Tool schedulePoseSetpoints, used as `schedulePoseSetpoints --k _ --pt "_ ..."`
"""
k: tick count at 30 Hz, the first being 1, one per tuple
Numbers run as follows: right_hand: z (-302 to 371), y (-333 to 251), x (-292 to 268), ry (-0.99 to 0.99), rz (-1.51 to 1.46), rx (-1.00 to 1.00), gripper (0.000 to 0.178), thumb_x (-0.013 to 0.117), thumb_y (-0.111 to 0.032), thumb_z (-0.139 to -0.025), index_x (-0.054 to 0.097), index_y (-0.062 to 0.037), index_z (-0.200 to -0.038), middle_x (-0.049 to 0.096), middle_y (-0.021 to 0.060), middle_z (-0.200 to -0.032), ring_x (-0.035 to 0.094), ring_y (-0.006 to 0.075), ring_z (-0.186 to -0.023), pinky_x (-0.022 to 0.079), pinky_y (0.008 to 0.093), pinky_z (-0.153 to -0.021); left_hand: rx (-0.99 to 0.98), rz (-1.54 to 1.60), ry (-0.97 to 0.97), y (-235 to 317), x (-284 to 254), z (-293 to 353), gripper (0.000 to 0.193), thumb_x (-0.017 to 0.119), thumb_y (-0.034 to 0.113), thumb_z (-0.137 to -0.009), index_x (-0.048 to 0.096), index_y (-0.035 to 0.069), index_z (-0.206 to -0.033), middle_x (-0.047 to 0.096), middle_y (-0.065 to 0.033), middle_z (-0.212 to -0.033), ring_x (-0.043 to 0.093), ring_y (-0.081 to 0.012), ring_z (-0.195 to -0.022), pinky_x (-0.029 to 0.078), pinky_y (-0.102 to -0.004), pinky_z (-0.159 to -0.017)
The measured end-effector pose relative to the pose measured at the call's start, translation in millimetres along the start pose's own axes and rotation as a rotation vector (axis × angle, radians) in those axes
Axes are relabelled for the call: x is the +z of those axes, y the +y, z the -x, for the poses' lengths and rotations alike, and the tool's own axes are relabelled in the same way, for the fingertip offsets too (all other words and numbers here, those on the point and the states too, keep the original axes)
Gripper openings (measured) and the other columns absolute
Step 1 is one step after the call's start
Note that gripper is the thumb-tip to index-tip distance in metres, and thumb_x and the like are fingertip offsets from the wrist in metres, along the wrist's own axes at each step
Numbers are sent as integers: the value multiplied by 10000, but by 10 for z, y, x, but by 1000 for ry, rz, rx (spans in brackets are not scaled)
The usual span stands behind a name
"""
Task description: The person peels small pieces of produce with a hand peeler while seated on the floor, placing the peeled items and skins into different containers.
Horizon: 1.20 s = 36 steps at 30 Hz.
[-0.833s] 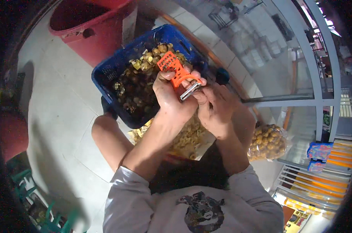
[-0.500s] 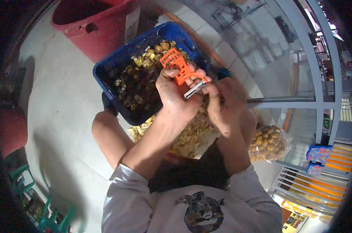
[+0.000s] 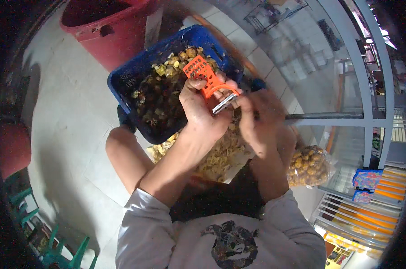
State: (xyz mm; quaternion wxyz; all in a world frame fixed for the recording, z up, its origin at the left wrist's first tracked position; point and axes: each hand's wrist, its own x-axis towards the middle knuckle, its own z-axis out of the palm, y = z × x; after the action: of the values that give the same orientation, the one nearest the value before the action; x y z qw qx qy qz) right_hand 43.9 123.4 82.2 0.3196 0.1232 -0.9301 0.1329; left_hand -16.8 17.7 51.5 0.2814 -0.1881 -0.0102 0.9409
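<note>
Peeler (image 3: 203,69) in hand

The left hand (image 3: 199,107) is curled round the orange peeler, over the right side of a blue crate (image 3: 117,92). Beside the blade (image 3: 225,103), the right hand (image 3: 263,119) blurs; I can't tell whether it pinches anything. Pale peelings (image 3: 215,163) lie below, a clear bag (image 3: 308,166) of round brown vegetables sits right, a red bin (image 3: 106,42) far left.

- pale, kinda shadowy floor (image 3: 73,134) left of the left hand (image 3: 197,105)
- big glass panel (image 3: 301,67) up-right of the right hand (image 3: 262,119)
- green furniture (image 3: 80,252) way down-left of both
</note>
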Motion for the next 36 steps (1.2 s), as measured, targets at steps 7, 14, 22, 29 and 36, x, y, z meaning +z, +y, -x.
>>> schedulePoseSetpoints --k 7,14,22,29,36 --pt "69 -34 16 -119 232 29 62 588 -190 -771 630 -203 -814 532 32 -666 530 268 -585 415 420 -526 -64 95 -63 19 -17 15 299 472 286 -680 565 30 -804 605 -159 -726 587 -338 -690 496 -467 -699" --pt "-16 -44 -51 -92 120 24 92 609 -199 -828 636 -128 -776 555 80 -689 540 291 -642 435 407 -601 -111 38 -103 47 -71 10 301 475 285 -680 564 26 -805 616 -174 -756 580 -350 -693 500 -451 -708" --pt "27 -80 -52 -213 168 -34 45 616 -169 -816 647 -149 -790 576 74 -717 550 286 -638 441 413 -594 -122 75 -81 58 -53 24 292 461 274 -680 552 27 -805 606 -150 -733 585 -328 -691 505 -462 -707" --pt "58 17 -36 -196 213 -97 46 646 -102 -769 633 -80 -808 583 79 -730 559 269 -635 442 376 -562 -25 20 30 9 -28 34 261 441 252 -696 538 41 -815 580 -125 -757 580 -312 -691 509 -463 -704" --pt "1 -3 -46 -69 -22 -48 63 675 -103 -743 632 -96 -789 547 66 -686 552 259 -602 437 391 -558 -29 -1 28 -3 -54 27 253 457 237 -688 545 41 -821 587 -113 -754 586 -311 -699 501 -473 -697"
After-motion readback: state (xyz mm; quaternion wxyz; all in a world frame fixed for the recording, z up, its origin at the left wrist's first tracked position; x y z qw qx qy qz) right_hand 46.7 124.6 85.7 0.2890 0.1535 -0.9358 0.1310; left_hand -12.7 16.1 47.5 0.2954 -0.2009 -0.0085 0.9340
